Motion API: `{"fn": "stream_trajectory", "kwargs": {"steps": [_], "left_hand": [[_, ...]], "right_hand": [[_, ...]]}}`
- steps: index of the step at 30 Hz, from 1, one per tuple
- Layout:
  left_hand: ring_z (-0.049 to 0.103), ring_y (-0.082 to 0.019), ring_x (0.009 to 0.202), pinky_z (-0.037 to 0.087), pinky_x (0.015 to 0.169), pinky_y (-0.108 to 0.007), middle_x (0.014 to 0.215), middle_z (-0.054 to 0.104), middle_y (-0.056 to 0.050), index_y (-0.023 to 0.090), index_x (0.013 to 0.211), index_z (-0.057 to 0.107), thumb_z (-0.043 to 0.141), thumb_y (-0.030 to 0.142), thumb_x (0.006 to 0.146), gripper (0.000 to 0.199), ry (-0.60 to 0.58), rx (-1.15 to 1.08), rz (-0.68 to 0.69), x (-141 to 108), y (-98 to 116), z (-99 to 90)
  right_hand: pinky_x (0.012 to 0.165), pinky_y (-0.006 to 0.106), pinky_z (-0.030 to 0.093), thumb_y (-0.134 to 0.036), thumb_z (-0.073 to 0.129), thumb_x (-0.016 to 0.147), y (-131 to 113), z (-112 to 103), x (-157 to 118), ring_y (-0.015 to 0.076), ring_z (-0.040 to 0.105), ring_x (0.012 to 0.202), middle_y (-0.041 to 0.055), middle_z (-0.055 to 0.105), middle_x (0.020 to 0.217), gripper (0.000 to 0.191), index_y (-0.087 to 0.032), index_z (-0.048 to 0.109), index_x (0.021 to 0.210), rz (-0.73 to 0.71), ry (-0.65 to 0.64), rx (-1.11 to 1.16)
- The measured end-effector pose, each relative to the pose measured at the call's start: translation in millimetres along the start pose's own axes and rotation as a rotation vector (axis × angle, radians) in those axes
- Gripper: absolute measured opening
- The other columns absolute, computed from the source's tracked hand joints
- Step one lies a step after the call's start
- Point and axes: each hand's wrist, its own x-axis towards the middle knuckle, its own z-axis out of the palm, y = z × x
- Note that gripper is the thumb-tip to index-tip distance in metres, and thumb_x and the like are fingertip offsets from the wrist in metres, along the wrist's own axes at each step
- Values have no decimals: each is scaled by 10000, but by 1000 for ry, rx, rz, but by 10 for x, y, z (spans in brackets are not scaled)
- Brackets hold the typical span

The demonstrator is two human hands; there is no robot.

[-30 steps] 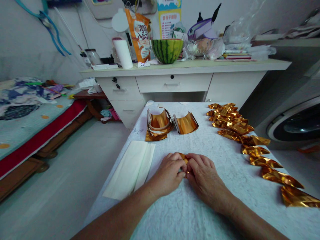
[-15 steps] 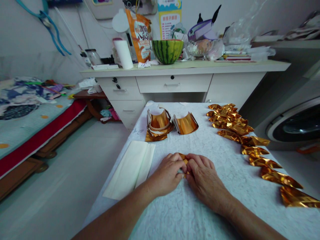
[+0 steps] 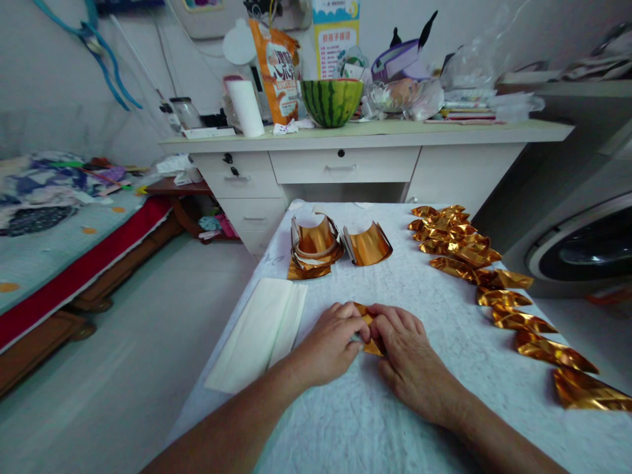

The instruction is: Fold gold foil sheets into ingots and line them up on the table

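A small piece of gold foil paper (image 3: 373, 346) lies folded on the cloth-covered table between my two hands, and they cover much of it. My left hand (image 3: 330, 347) has its fingers curled, pinching the paper's left side. From the right, the fingers of my right hand (image 3: 409, 359) are bent and pressed together on its other edge. Beyond my hands rest a stack of curled gold foil sheets (image 3: 316, 238) and a smaller curled pile (image 3: 371, 245). Along the right side runs a row of several folded gold foil ingots (image 3: 555, 350). Pale paper sheets (image 3: 254, 336) lie flat by my left forearm.
Behind the table is a white desk (image 3: 345, 163) holding a halved watermelon (image 3: 332, 102), an orange snack pouch (image 3: 277, 72) and a white paper roll (image 3: 245, 107). A washing machine (image 3: 582, 217) stands at the right. A bed (image 3: 89, 237) is at the left.
My right hand's thumb has shifted slightly right and down, so more of the gold foil paper shows between my hands. My left hand stays almost in place.
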Motion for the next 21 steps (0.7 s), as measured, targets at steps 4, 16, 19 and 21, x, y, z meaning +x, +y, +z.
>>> {"fn": "stream_trajectory", "kwargs": {"steps": [4, 16, 19, 21], "left_hand": [[543, -179, 979, 439, 895, -319, 941, 581, -10, 215, 836, 594, 520, 19, 784, 215, 105, -84, -10, 22, 11, -65], [526, -203, 1021, 408, 936, -361, 1039, 624, -19, 224, 966, 642, 447, 89, 895, 247, 256, 71, -111, 88, -129, -17], [520, -203, 1003, 402, 920, -353, 1020, 627, -15, 221, 897, 649, 506, 110, 884, 182, 242, 90, -100, 102, -126, -6], [518, -201, 989, 402, 904, -344, 1007, 623, -13, 216, 865, 637, 544, 116, 868, 137, 234, 90, -98, 111, -116, -2]], "right_hand": [[1041, 500, 310, -60, 519, 626, 42, -38, -10, 289, 400, 1236, 90, 521, 1301, 368, -219, 526, 958, -31, 4, 43], [1003, 439, 382, -31, 519, 748, 196, -168, 4, 232, 464, 1206, 41, 599, 1222, 314, -244, 543, 977, -99, -52, 202], [994, 420, 385, 16, 482, 725, 212, -178, 19, 218, 484, 1177, 35, 606, 1211, 369, -245, 562, 974, -109, -39, 177], [978, 419, 389, 24, 488, 709, 229, -178, 26, 225, 491, 1151, 42, 599, 1209, 386, -241, 572, 978, -101, -16, 146]]}}
